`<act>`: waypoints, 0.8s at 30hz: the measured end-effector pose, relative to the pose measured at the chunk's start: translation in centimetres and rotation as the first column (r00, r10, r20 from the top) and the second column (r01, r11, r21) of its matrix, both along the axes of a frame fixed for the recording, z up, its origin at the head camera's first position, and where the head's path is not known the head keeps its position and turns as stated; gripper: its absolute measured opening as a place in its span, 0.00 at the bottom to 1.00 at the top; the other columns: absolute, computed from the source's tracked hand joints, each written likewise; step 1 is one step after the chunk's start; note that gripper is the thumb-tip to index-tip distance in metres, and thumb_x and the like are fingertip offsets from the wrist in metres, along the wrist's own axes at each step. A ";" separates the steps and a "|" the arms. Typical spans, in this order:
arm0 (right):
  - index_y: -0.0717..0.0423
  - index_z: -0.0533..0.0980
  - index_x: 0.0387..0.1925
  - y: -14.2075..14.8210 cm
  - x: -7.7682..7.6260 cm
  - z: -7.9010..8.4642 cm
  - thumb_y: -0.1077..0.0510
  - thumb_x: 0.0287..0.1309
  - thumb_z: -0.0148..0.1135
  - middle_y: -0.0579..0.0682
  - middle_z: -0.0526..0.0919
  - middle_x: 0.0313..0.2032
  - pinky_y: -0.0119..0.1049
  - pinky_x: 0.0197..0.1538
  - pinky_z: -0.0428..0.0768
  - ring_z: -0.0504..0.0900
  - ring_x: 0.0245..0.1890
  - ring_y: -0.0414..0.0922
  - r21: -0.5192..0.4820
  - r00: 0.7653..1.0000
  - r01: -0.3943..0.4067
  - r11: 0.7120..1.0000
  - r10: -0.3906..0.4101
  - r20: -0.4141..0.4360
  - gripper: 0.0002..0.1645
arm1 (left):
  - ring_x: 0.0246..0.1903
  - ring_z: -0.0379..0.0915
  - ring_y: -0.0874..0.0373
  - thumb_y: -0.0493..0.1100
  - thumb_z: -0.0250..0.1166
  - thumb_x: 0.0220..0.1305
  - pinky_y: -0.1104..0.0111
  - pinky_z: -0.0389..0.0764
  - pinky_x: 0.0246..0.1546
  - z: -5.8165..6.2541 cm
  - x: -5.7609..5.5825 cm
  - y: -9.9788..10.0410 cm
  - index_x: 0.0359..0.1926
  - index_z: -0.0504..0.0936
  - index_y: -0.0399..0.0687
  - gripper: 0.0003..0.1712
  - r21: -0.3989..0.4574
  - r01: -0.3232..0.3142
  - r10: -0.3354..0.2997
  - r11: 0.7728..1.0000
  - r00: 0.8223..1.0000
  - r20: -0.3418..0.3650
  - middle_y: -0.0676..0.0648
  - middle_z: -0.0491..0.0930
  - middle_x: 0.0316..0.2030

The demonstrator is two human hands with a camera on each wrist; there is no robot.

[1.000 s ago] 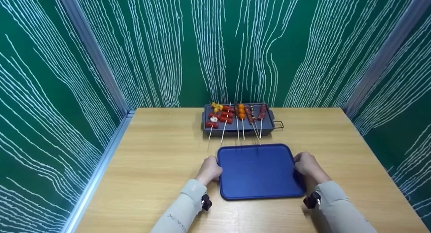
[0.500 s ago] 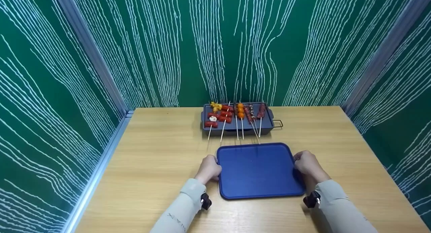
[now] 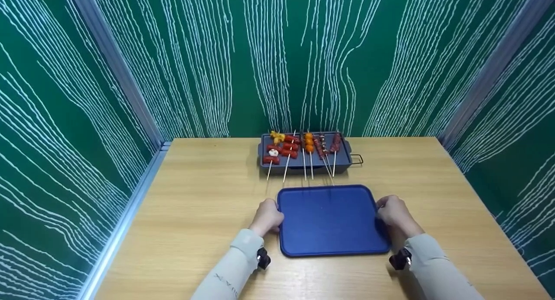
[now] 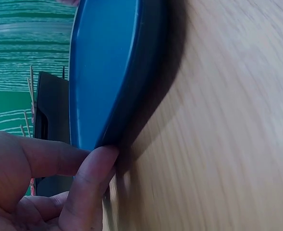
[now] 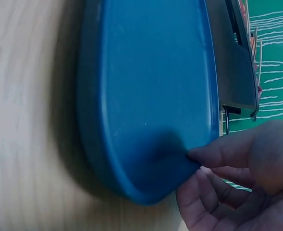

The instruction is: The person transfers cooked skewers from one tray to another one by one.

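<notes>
A blue rectangular tray (image 3: 329, 222) with a low raised rim lies on the wooden table in front of me, nothing on it. My left hand (image 3: 266, 215) pinches its left edge; in the left wrist view, thumb and finger (image 4: 95, 171) meet at the rim. On the opposite side my right hand (image 3: 394, 212) pinches the right edge, the thumb (image 5: 218, 153) over the rim and curled fingers beneath. Just beyond the tray stands a dark grey tabletop grill (image 3: 305, 163), bearing several skewers, among them orange balls (image 3: 309, 142) and red sausage pieces (image 3: 289, 147).
The wooden table (image 3: 199, 204) extends to both sides of the tray. Skewer sticks (image 3: 286, 170) jut over the grill's front edge toward the tray. A wire handle (image 3: 357, 159) sticks out at the grill's right. Green walls with white lines (image 3: 186, 66) enclose the back and sides.
Both hands keep their hold on the tray's edges. Tray, grill and hands appear slightly further left in the picture, together with the whole scene; otherwise little differs.
</notes>
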State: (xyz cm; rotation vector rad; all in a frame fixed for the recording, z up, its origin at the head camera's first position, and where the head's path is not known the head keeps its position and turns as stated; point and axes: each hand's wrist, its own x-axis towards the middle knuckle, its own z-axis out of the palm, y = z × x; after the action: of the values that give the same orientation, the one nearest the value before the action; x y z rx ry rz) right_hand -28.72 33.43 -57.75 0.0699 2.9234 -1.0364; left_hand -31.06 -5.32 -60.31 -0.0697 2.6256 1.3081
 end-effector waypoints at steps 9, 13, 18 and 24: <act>0.73 0.83 0.35 -0.6 0.4 0.0 0.71 0.48 0.62 0.59 0.86 0.30 0.34 0.29 0.80 0.82 0.30 0.53 0.012 1.000 0.000 1.000 0.000 -0.007 0.11 | 0.11 0.81 0.56 0.29 0.56 0.56 0.65 0.87 0.13 -3.1 -2.0 -1.0 0.23 0.69 0.50 0.12 -0.038 0.014 -0.014 0.999 1.000 0.017 0.47 0.77 0.22; 0.73 0.83 0.36 -0.9 0.6 0.0 0.72 0.49 0.61 0.59 0.86 0.30 0.32 0.26 0.80 0.82 0.27 0.49 -0.021 1.000 0.004 1.000 -0.004 0.014 0.11 | 0.11 0.82 0.55 0.28 0.55 0.56 0.64 0.87 0.12 -2.9 -1.9 -1.5 0.22 0.65 0.52 0.15 -0.023 0.018 -0.018 1.000 1.000 0.013 0.48 0.75 0.19; 0.74 0.83 0.39 -1.2 0.9 0.0 0.72 0.52 0.57 0.59 0.86 0.31 0.31 0.23 0.81 0.80 0.23 0.44 -0.067 0.998 0.016 0.998 -0.011 0.062 0.13 | 0.11 0.81 0.56 0.29 0.56 0.57 0.64 0.86 0.11 -2.6 -1.7 -1.9 0.21 0.64 0.52 0.16 -0.020 0.021 -0.021 1.000 1.000 0.016 0.49 0.73 0.18; 0.73 0.83 0.37 -1.8 1.1 -0.1 0.72 0.53 0.57 0.58 0.86 0.31 0.32 0.23 0.83 0.81 0.26 0.45 -0.102 0.997 0.028 0.994 -0.021 0.072 0.11 | 0.11 0.79 0.56 0.28 0.55 0.55 0.65 0.84 0.10 -1.9 -1.4 -2.5 0.18 0.61 0.55 0.19 -0.008 0.004 -0.004 1.000 1.000 0.017 0.54 0.67 0.15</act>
State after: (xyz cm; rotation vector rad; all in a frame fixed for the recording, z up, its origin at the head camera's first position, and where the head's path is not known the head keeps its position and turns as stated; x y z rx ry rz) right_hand -27.58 31.58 -57.80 0.1368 2.8077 -1.1619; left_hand -32.48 -7.79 -62.23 -0.0762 2.6159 1.2900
